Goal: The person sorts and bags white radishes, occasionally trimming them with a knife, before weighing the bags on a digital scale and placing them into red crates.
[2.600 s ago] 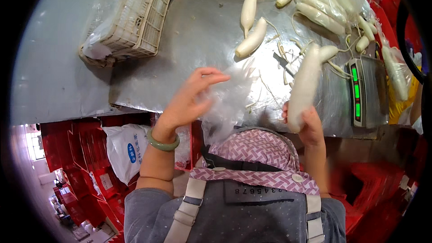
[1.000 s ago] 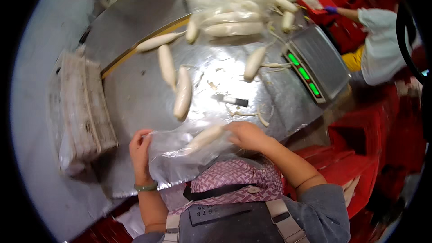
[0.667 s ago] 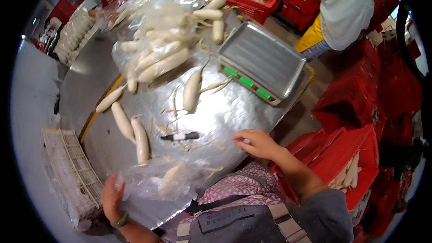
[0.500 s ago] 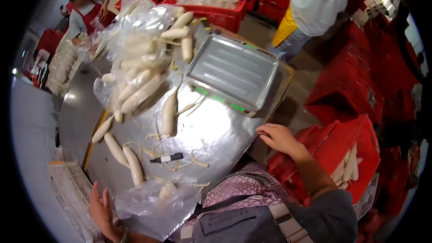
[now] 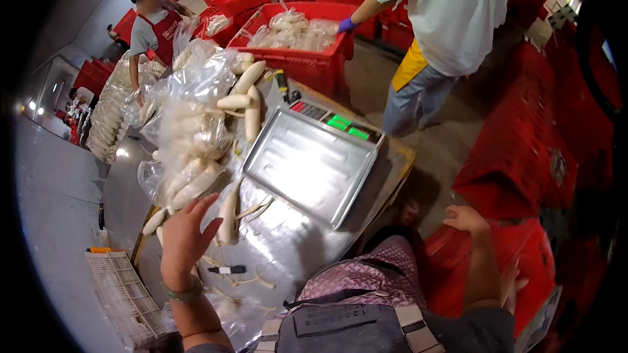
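Observation:
My left hand (image 5: 185, 237) is raised over the metal table (image 5: 288, 248), fingers spread, holding nothing, just left of a white radish (image 5: 229, 214) lying by the scale. My right hand (image 5: 466, 218) hangs out to the right over red crates (image 5: 523, 261), fingers loosely apart and empty. A clear plastic bag (image 5: 226, 310) with a radish inside lies on the table near my chest. A flat metal scale (image 5: 311, 163) with green digits stands in the middle. A heap of white radishes in clear bags (image 5: 196, 137) lies beyond my left hand.
A black marker (image 5: 226, 269) and radish trimmings lie on the table. A white plastic crate (image 5: 124, 297) sits at lower left. A person in a white shirt (image 5: 445, 19) reaches into a red crate of bagged radishes (image 5: 294, 33). Another person in a red apron (image 5: 154, 26) stands far left.
My view swung right. My right hand left the bagged radish and moved off the table over the red crates. My left hand let go of the bag and rose, open.

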`<state>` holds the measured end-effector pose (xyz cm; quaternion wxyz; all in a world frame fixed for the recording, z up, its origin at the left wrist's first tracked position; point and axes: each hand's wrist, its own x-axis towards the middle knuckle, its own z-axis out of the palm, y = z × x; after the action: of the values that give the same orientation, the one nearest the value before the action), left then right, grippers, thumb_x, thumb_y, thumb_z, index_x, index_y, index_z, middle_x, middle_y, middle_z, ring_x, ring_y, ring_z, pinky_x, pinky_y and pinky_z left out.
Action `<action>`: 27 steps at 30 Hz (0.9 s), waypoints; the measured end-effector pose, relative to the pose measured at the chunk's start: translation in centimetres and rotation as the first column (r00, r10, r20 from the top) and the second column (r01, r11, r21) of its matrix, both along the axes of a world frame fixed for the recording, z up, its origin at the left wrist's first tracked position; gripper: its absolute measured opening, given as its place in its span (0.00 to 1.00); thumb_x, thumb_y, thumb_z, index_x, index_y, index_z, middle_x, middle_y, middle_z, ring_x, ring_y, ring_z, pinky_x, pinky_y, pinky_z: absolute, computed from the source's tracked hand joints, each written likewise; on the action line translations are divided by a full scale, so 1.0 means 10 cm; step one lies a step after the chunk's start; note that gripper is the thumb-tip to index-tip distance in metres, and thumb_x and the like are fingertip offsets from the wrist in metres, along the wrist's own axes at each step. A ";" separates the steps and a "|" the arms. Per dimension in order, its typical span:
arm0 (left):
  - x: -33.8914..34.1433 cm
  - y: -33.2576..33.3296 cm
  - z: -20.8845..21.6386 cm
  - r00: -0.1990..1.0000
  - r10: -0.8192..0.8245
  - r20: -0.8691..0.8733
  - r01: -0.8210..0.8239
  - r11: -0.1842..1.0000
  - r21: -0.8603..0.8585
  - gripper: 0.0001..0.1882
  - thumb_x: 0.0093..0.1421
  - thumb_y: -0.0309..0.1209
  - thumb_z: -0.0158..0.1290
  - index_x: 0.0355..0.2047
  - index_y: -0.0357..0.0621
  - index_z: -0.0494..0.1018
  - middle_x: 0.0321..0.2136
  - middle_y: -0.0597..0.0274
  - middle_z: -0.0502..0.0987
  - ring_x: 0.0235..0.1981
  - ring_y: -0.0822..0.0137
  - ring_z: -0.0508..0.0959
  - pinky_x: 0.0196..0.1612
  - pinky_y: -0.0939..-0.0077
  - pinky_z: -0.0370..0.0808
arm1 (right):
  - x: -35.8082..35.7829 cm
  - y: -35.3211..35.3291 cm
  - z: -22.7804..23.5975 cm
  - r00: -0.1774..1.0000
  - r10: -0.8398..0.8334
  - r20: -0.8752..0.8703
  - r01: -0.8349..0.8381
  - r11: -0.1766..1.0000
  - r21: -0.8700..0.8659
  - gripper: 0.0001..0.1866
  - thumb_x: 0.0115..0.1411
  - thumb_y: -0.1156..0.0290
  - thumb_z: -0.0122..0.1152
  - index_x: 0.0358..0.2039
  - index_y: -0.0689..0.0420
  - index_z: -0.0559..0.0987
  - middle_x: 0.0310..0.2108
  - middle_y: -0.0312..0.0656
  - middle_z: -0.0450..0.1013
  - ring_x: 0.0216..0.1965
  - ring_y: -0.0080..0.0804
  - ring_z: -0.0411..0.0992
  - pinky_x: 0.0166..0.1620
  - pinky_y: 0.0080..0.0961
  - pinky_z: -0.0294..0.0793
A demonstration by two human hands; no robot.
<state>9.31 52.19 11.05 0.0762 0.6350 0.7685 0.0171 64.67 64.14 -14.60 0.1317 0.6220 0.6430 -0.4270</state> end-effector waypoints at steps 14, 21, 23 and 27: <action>1.02 3.94 -1.22 0.914 -0.185 -0.361 0.157 0.982 -0.107 0.33 0.50 0.54 0.57 0.49 0.43 0.71 0.47 0.54 0.75 0.56 0.57 0.70 0.60 0.53 0.59 | 1.79 2.23 -0.15 0.993 0.058 -0.105 -0.057 0.998 0.020 0.26 0.55 0.62 0.62 0.51 0.62 0.73 0.47 0.52 0.74 0.49 0.44 0.73 0.51 0.34 0.71; 0.71 5.42 -2.82 0.869 -0.022 -0.494 -0.059 0.987 -0.148 0.48 0.45 0.50 0.62 0.64 0.45 0.56 0.65 0.58 0.56 0.68 0.61 0.52 0.66 0.50 0.50 | 2.28 3.07 -0.34 0.951 0.070 -0.301 -0.092 0.994 -0.060 0.25 0.59 0.59 0.58 0.53 0.61 0.72 0.49 0.47 0.74 0.50 0.47 0.72 0.50 0.32 0.71; 0.70 5.65 -3.09 0.888 0.083 -0.452 -0.149 0.982 -0.112 0.45 0.46 0.49 0.61 0.62 0.45 0.58 0.63 0.58 0.58 0.66 0.61 0.53 0.65 0.50 0.51 | 2.42 3.38 -0.20 0.953 0.261 -0.152 -0.255 0.965 0.054 0.17 0.59 0.68 0.56 0.48 0.61 0.74 0.42 0.42 0.76 0.43 0.36 0.75 0.47 0.29 0.73; 0.79 6.09 -3.22 0.908 0.244 -0.340 -0.282 0.957 -0.067 0.39 0.48 0.48 0.60 0.58 0.45 0.61 0.59 0.58 0.62 0.63 0.61 0.57 0.63 0.51 0.53 | 2.26 4.20 -0.04 0.987 0.112 -0.113 -0.110 0.994 0.020 0.17 0.59 0.68 0.56 0.47 0.61 0.75 0.41 0.42 0.76 0.42 0.35 0.74 0.47 0.29 0.73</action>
<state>17.24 113.09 -21.19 -0.0195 0.5140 0.8487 -0.1227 87.32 106.11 -15.02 0.1141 0.5607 0.6859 -0.4496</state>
